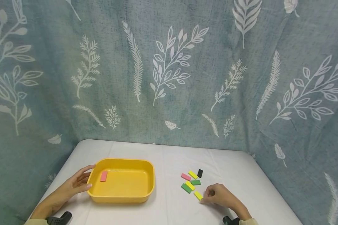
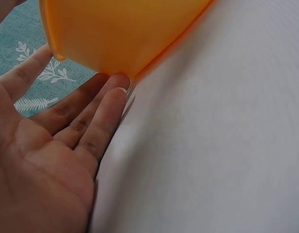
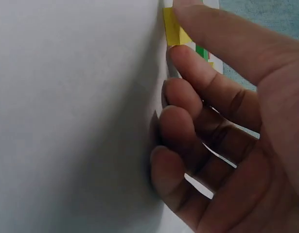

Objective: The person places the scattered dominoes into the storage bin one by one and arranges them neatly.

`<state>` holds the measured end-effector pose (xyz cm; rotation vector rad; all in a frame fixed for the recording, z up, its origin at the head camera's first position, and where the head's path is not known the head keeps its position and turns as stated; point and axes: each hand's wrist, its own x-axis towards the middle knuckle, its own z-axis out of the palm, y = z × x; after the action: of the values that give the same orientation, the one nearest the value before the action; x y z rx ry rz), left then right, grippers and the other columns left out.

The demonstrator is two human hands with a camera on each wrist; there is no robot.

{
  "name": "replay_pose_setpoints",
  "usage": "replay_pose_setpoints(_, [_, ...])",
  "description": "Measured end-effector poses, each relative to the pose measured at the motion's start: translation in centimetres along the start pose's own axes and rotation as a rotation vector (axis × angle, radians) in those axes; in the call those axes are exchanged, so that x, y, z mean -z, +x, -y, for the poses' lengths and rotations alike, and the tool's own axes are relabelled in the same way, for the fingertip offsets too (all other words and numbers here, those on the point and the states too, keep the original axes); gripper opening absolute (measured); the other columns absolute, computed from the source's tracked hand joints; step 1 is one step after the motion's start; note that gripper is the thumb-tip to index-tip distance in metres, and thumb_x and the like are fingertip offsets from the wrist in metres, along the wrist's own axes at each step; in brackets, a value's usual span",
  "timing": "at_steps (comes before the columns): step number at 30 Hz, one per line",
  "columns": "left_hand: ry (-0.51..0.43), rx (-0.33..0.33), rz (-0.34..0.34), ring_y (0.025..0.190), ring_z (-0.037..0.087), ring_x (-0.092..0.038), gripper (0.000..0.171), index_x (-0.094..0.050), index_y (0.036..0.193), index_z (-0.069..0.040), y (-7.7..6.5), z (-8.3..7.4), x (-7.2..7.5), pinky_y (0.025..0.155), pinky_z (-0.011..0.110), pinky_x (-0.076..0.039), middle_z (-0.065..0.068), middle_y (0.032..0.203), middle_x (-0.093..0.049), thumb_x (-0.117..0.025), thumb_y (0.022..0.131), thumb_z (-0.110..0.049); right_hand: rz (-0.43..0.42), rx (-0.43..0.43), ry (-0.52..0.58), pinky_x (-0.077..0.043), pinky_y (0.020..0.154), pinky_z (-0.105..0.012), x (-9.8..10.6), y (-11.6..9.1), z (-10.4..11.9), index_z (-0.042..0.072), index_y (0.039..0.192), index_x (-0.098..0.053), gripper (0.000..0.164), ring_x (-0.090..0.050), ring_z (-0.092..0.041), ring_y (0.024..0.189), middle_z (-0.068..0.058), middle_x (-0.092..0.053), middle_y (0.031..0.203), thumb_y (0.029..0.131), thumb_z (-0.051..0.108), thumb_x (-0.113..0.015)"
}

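At the left of the table, a yellow tray (image 1: 124, 200) holds one pink block (image 1: 103, 176) near its left wall. My left hand (image 1: 74, 184) rests against the tray's left end, its fingers spread and fairly straight; in the left wrist view the fingertips (image 2: 121, 82) touch the outer wall low down. On the right, my right hand (image 1: 218, 196) has its thumb and index finger at a small yellow block (image 1: 198, 196), pinching it at the tabletop. The right wrist view shows this yellow block (image 3: 171, 26) between thumb and index, the other fingers curled.
Beyond the right hand lies a loose group of blocks: a pink one (image 1: 186, 177), a black one (image 1: 200, 173), two green ones (image 1: 186, 188) and two yellow ones (image 1: 192, 174). A white cloth (image 1: 169, 212) covers the table. Leaf-patterned curtains (image 1: 169, 125) hang behind and at both sides.
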<state>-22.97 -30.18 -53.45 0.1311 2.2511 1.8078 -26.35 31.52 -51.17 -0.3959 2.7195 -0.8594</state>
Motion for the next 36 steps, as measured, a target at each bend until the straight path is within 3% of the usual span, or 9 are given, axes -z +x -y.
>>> replay_pose_setpoints(7, [0.005,-0.009,0.004,0.146,0.048,-0.031,0.082,-0.018,0.164,-0.021,0.0,0.11,0.04,0.112,0.066,-0.035,0.027,0.161,-0.029,-0.068,0.1,-0.028,0.008,0.031,0.01,-0.039,0.054,-0.023,-0.4,0.13,0.12,0.015,0.078,-0.069,0.03,-0.05,-0.01,0.064,0.007,-0.059,0.07,0.083,0.039,-0.085])
replay_pose_setpoints(17, [0.007,0.003,-0.002,0.147,0.049,-0.029,0.083,-0.018,0.164,-0.021,-0.12,-0.18,-0.08,0.112,0.068,-0.033,0.028,0.162,-0.028,-0.069,0.099,-0.029,0.03,0.121,0.098,-0.045,0.057,-0.024,-0.03,0.6,-0.2,0.009,0.122,-0.068,0.05,-0.054,-0.012,0.067,-0.001,-0.062,0.081,0.081,0.028,-0.089])
replay_pose_setpoints(36, [0.003,-0.017,0.008,0.145,0.047,-0.033,0.081,-0.018,0.164,-0.019,-0.04,-0.13,0.1,0.113,0.062,-0.037,0.027,0.161,-0.03,-0.068,0.1,-0.027,0.034,0.113,0.101,-0.045,0.058,-0.024,-0.02,0.57,-0.78,0.012,0.117,-0.07,0.045,-0.053,-0.01,0.067,0.001,-0.061,0.081,0.082,0.031,-0.088])
